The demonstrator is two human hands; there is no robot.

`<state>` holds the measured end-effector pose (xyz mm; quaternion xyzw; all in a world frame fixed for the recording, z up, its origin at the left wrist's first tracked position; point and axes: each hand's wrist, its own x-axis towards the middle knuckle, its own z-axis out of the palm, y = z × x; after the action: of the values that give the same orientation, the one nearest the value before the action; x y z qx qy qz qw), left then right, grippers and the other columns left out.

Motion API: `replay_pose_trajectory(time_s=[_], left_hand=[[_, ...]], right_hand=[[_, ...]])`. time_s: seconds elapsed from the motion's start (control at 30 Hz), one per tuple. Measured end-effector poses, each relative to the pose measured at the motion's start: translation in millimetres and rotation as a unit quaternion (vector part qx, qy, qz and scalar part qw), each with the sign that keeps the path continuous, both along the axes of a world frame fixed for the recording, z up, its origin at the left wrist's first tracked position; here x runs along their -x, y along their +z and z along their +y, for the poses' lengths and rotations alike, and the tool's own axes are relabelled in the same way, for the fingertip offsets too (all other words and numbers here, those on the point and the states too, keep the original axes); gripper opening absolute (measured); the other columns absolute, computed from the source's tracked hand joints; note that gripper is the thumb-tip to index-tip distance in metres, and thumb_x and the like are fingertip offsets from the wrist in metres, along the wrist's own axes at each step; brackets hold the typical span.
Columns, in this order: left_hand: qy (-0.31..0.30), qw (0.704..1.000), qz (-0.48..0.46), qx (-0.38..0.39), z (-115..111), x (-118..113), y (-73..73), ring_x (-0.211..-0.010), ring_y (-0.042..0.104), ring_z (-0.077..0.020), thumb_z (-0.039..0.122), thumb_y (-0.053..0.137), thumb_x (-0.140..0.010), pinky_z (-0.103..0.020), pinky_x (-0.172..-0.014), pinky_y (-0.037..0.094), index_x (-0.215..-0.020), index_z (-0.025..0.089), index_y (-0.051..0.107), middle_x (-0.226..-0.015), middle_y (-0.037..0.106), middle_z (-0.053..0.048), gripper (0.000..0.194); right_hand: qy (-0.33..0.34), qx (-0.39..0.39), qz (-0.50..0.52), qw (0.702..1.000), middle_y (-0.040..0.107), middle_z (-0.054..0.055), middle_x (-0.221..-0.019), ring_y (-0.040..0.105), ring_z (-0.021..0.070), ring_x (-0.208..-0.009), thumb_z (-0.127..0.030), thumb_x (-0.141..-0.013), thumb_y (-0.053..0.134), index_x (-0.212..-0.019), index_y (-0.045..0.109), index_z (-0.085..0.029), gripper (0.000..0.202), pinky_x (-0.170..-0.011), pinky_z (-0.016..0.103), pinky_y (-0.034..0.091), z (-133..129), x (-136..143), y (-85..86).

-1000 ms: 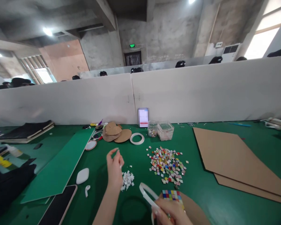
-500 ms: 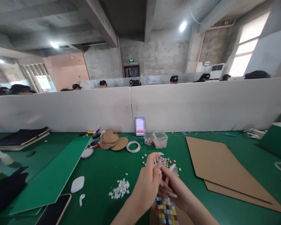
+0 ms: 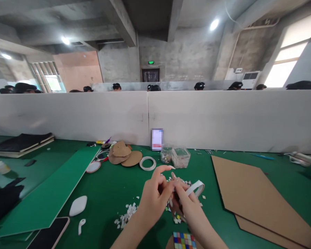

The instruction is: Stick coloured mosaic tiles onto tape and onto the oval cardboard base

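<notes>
Green desk [image 3: 114, 186], backed by a white partition [image 3: 223, 121], carried two brown cardboard sheets [image 3: 251, 193] at right, a green board [image 3: 49, 193] at left, a heap of coloured mosaic tiles [image 3: 176, 216] and a smaller heap of white paper bits [image 3: 125, 214]. Above the tile heap the left hand [image 3: 152, 197] and right hand [image 3: 188, 205] met fingertip to fingertip. The right hand was closed on a white tape roll [image 3: 195, 188], the left pinching at its edge.

The bench [image 3: 114, 186] is green, the tape ring [image 3: 196, 187] is white, the little grid [image 3: 184, 240] has squares of many colours, the cardboard [image 3: 251, 193] is brown, the paper bits [image 3: 125, 214] are white
</notes>
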<state>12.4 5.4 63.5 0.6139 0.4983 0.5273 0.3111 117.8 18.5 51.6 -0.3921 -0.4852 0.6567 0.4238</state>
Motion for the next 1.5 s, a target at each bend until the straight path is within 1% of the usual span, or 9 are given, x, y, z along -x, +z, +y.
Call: replay_pose_trajectory(time_s=[0.2, 0.4, 0.53, 0.67, 0.8, 0.9, 1.03, 1.27, 1.5], left_hand=[[0.002, 0.999, -0.002, 0.034, 0, -8, -6.8, -0.042, 0.041, -0.0105, 0.035, 0.044, -0.085, -0.019, -0.043, 0.03, -0.104, 0.023, 0.05, -0.049, 0.042, 0.006, 0.023], [0.09, 0.991, 0.066, -0.068, -1, -13, -24.5, -0.059, 0.055, -0.0163, 0.021, 0.049, -0.08, -0.024, -0.059, 0.039, -0.106, 0.024, 0.058, -0.069, 0.061, -0.004, 0.027], [0.1, 0.991, 0.041, -0.074, -1, -9, -17.1, -0.071, 0.058, -0.0194, 0.02, 0.049, -0.08, -0.025, -0.065, 0.04, -0.106, 0.024, 0.058, -0.078, 0.062, -0.006, 0.028], [0.049, 0.995, 0.08, 0.015, -4, 8, 4.5, -0.057, 0.051, -0.0158, 0.025, 0.047, -0.081, -0.022, -0.053, 0.035, -0.103, 0.025, 0.058, -0.072, 0.06, -0.002, 0.024], [-0.046, 0.986, 0.144, 0.07, -12, 23, 15.7, -0.057, 0.048, -0.0168, 0.028, 0.051, -0.079, -0.023, -0.05, 0.029, -0.075, 0.023, 0.062, -0.068, 0.058, -0.002, 0.013], [-0.097, 0.975, 0.181, 0.086, -17, 24, 16.9, -0.051, 0.043, -0.0149, 0.025, 0.048, -0.08, -0.023, -0.047, 0.024, -0.065, 0.023, 0.056, -0.061, 0.055, -0.001, 0.018], [-0.125, 0.966, 0.193, 0.119, -16, 22, 19.0, -0.049, 0.038, -0.0129, 0.026, 0.045, -0.082, -0.023, -0.044, 0.02, -0.066, 0.022, 0.051, -0.057, 0.049, 0.002, 0.018], [-0.196, 0.945, 0.088, 0.245, -6, 29, 17.5, -0.039, 0.035, -0.0086, 0.036, 0.042, -0.083, -0.02, -0.041, 0.027, -0.073, 0.021, 0.047, -0.053, 0.044, 0.006, 0.018], [-0.179, 0.954, 0.154, 0.187, -10, 29, 18.4, -0.047, 0.03, -0.0099, 0.028, 0.04, -0.083, -0.021, -0.044, 0.024, -0.071, 0.021, 0.046, -0.054, 0.04, 0.006, 0.015]], right_hand=[[-0.055, 0.015, 0.003, 0.998, 0.033, -0.008, -0.039, 0.03, 0.0076, -0.035, -0.065, -0.068, 0.049, -0.057, 0.049, -0.021, 0.045, -0.034, 0.02, 0.027, -3, -4, -9.2], [-0.079, 0.022, 0.029, 0.996, 0.034, -0.007, -0.043, 0.032, 0.0072, -0.037, -0.064, -0.062, 0.056, -0.058, 0.052, -0.019, 0.045, -0.034, 0.019, 0.026, 3, 2, -19.3], [-0.08, 0.054, 0.064, 0.993, 0.031, -0.009, -0.04, 0.029, 0.0056, -0.034, -0.063, -0.059, 0.059, -0.054, 0.045, -0.02, 0.046, -0.033, 0.019, 0.025, 9, 4, -19.6], [-0.059, 0.03, 0.087, 0.994, 0.026, -0.01, -0.033, 0.022, 0.0033, -0.029, -0.061, -0.066, 0.056, -0.045, 0.036, -0.02, 0.05, -0.031, 0.017, 0.018, 11, 2, -16.3], [-0.054, -0.018, 0.033, 0.998, 0.028, -0.01, -0.03, 0.021, 0.0039, -0.028, -0.059, -0.072, 0.051, -0.046, 0.039, -0.02, 0.049, -0.031, 0.019, 0.013, 12, -1, -20.7], [-0.063, -0.072, 0.003, 0.995, 0.03, -0.009, -0.034, 0.024, 0.0048, -0.032, -0.055, -0.074, 0.052, -0.045, 0.038, -0.019, 0.048, -0.034, 0.021, 0.015, 14, -3, -25.8], [-0.036, -0.124, -0.032, 0.991, 0.031, -0.007, -0.042, 0.026, 0.0066, -0.04, -0.051, -0.078, 0.05, -0.047, 0.036, -0.02, 0.046, -0.04, 0.023, 0.019, 16, -7, -27.1], [-0.035, -0.178, -0.097, 0.979, 0.033, -0.006, -0.046, 0.031, 0.0088, -0.045, -0.054, -0.079, 0.045, -0.05, 0.038, -0.019, 0.046, -0.044, 0.023, 0.024, 14, -5, -31.3], [-0.017, -0.12, -0.043, 0.992, 0.032, -0.007, -0.041, 0.03, 0.0071, -0.04, -0.055, -0.077, 0.048, -0.049, 0.037, -0.02, 0.047, -0.039, 0.022, 0.023, 12, -1, -31.9]])
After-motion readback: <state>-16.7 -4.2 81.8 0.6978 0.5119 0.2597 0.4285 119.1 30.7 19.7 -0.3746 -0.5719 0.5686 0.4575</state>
